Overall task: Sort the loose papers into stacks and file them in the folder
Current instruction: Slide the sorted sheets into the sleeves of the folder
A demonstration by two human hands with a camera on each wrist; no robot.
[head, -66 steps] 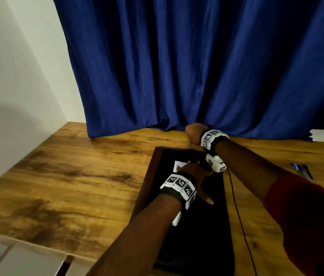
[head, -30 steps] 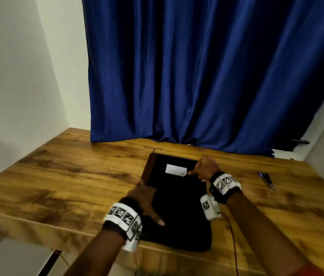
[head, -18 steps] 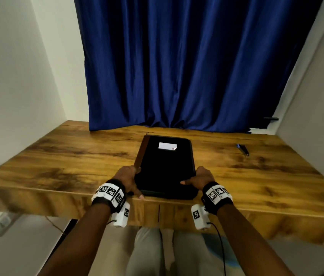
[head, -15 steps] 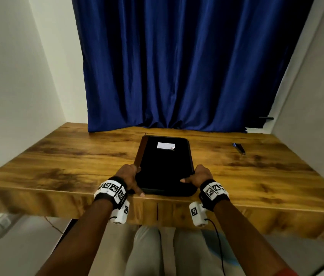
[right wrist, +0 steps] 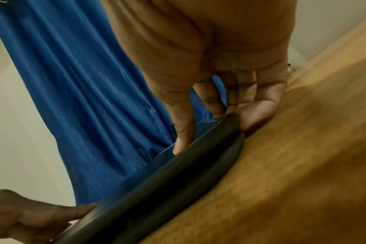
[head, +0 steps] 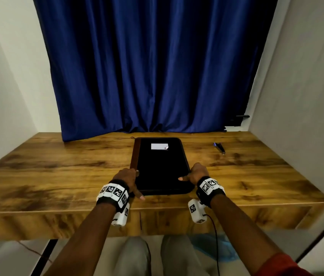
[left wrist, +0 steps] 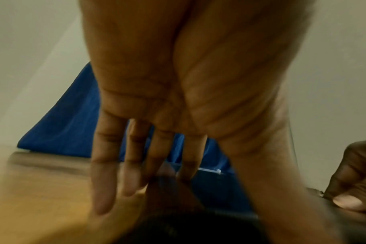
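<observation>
- Two hands on closed folder (head: 162, 166), near front edge of table (head: 57, 172).
- Left hand (head: 127, 177): fingers straight against left side.
- Right hand (head: 197, 174): pinching right side.
- Keep grip even; square to front edge.

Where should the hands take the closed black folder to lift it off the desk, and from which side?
Take the folder by its two long edges near the end closest to the person, coming in from the left and right. It lies flat and closed, long axis pointing away. The right hand already has its thumb on top there with fingers at the edge; the left hand sits at the opposite edge.
</observation>
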